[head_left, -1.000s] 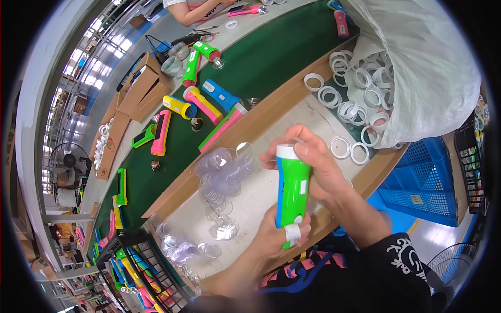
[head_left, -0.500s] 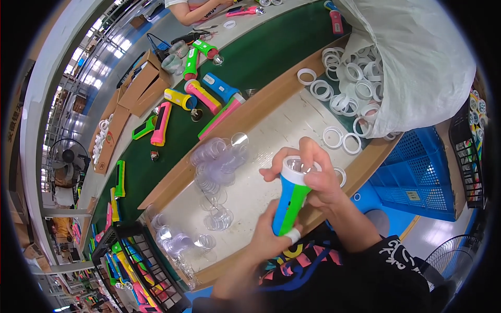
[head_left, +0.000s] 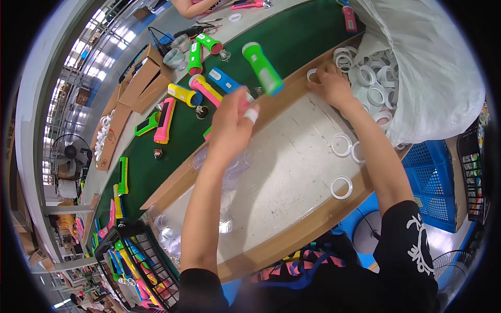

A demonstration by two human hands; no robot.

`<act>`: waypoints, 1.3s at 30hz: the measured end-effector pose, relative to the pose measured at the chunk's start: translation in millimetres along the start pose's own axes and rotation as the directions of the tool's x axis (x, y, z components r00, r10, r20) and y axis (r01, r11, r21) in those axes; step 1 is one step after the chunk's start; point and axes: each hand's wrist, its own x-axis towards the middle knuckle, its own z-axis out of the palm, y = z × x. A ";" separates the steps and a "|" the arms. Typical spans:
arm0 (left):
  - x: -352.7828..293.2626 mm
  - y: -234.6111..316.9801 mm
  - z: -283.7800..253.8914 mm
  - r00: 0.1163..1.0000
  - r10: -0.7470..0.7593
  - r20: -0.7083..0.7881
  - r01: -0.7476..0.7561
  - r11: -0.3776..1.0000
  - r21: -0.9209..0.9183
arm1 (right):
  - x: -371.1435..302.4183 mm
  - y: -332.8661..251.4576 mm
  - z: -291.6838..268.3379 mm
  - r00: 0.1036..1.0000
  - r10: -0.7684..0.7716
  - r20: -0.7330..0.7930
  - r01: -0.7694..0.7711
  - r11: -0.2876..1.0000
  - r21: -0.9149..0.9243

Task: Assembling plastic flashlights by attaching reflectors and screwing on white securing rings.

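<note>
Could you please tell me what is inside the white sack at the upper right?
White rings show at the open mouth of the white sack; anything deeper is covered by its folds.

Bright light leaves soft shadows on the tray point(head_left: 297, 182), the left hand point(head_left: 231, 125) seems motion-blurred, and edges curve into black.
</note>
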 end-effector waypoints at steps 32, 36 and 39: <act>97.9 -44.7 -13.5 0.995 -0.105 -0.001 0.078 0.736 0.672 | -77.9 -114.0 -58.9 0.888 -0.273 0.370 -0.294 0.281 0.913; 146.8 -66.5 14.8 0.918 -0.379 0.114 0.124 0.547 0.828 | -77.5 -106.9 -54.7 0.882 -0.262 0.393 -0.318 0.285 0.904; 149.2 -82.2 -2.8 0.981 -0.180 0.076 0.102 0.805 0.584 | -76.6 -103.7 -58.2 0.912 -0.271 0.307 -0.208 0.339 0.918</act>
